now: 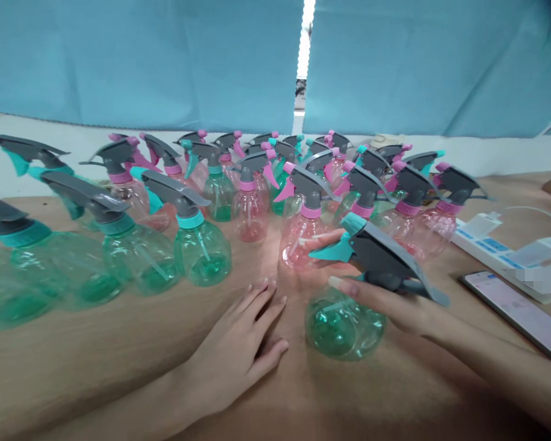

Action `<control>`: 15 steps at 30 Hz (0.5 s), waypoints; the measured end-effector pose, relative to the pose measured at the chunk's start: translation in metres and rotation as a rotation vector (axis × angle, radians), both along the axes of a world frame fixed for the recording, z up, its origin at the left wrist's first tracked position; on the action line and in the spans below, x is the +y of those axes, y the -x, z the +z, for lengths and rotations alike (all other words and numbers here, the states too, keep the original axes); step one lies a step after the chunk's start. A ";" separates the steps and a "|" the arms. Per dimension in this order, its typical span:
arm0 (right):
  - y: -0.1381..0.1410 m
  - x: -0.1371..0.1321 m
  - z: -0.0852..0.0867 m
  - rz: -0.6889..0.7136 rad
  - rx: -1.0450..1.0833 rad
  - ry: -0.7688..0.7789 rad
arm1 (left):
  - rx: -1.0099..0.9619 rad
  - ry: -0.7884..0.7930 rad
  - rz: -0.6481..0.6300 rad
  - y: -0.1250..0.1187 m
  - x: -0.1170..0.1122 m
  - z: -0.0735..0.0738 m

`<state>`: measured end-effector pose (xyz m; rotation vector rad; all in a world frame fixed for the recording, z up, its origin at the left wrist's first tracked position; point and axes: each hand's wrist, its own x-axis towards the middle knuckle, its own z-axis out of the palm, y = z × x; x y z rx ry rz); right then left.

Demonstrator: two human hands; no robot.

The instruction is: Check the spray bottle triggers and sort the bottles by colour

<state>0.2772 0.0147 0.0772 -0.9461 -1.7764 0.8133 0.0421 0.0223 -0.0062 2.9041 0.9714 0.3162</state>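
Note:
My right hand [386,294] grips the grey and teal spray head [381,254] of a green clear spray bottle [344,324] that stands on the wooden table [119,361]. Its fingers wrap round the neck under the trigger. My left hand [239,349] lies flat on the table just left of that bottle, fingers stretched out and holding nothing. Behind both hands stand several green bottles [202,251] and pink bottles [303,236] with grey spray heads.
Many more spray bottles crowd the table's back and left side. A white power strip [500,251] and a phone [518,312] lie at the right. A blue curtain [165,61] hangs behind a white ledge.

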 end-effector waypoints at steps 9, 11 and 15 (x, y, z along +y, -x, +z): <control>-0.008 -0.001 -0.009 0.062 0.024 0.028 | -0.009 0.041 0.025 0.002 -0.001 0.001; -0.010 -0.002 -0.013 0.064 0.049 0.071 | -0.004 0.039 0.026 0.001 -0.001 0.001; -0.014 -0.006 -0.019 0.017 0.057 0.192 | -0.004 0.026 0.020 0.000 0.000 0.001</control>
